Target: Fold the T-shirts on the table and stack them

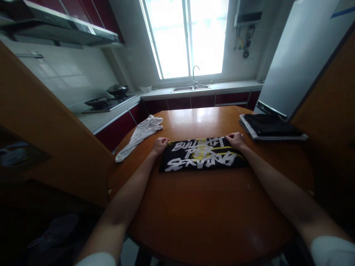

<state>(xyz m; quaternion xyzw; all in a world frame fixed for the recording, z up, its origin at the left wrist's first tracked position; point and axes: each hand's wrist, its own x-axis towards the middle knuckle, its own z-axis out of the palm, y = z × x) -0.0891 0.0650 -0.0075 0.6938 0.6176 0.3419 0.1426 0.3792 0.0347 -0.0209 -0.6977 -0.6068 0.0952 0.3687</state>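
A black shirt point(203, 155) with white lettering and yellow marks lies folded into a flat rectangle on the wooden table point(205, 214). At its far left corner, my left hand point(160, 145) pinches the cloth between thumb and fingers. My right hand point(235, 140) grips the far right corner in the same way. The far edge of the shirt runs straight between both hands, and its near edge rests on the table.
A crumpled white garment point(142, 133) lies at the table's left. Folded dark and white clothes point(273, 125) are stacked at the right edge. Beyond the table are a counter point(233, 86) with a sink, a stove with pans point(118, 89) and a fridge point(299, 55).
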